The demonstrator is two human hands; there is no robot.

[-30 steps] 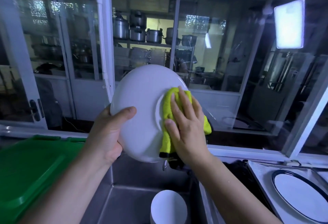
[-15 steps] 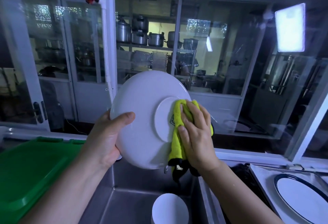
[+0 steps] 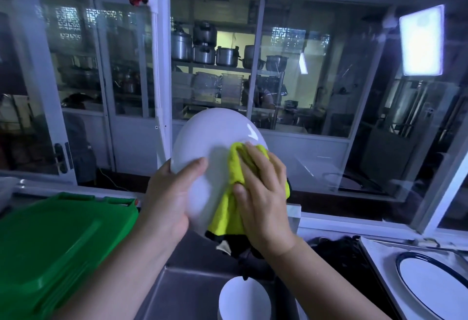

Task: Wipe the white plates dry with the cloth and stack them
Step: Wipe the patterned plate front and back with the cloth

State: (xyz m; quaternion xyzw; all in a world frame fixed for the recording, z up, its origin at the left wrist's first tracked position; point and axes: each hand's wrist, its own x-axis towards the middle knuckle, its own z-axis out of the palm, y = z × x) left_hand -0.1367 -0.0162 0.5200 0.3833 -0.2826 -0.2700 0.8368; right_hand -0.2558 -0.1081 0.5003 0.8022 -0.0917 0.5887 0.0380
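Note:
I hold a white plate [image 3: 205, 137] up on edge in front of me, above a metal sink. My left hand [image 3: 169, 193] grips its left rim, thumb across the near face. My right hand [image 3: 263, 190] presses a yellow cloth [image 3: 234, 167] flat against the right part of the plate, fingers straight; the cloth's dark edge hangs below the plate. Another white plate [image 3: 243, 299] stands in the sink below. A plate with a dark blue rim [image 3: 430, 286] lies on the counter at the lower right.
A green plastic lid or crate [image 3: 50, 243] fills the lower left beside the steel sink [image 3: 182, 294]. Glass partitions [image 3: 304, 66] close off the front, with pots on shelves behind. A dark cloth-like heap [image 3: 336, 248] lies right of the sink.
The plate has turned in my hands and its raised foot ring no longer shows. My right hand and cloth slid over its right part; my left thumb moved further across the face.

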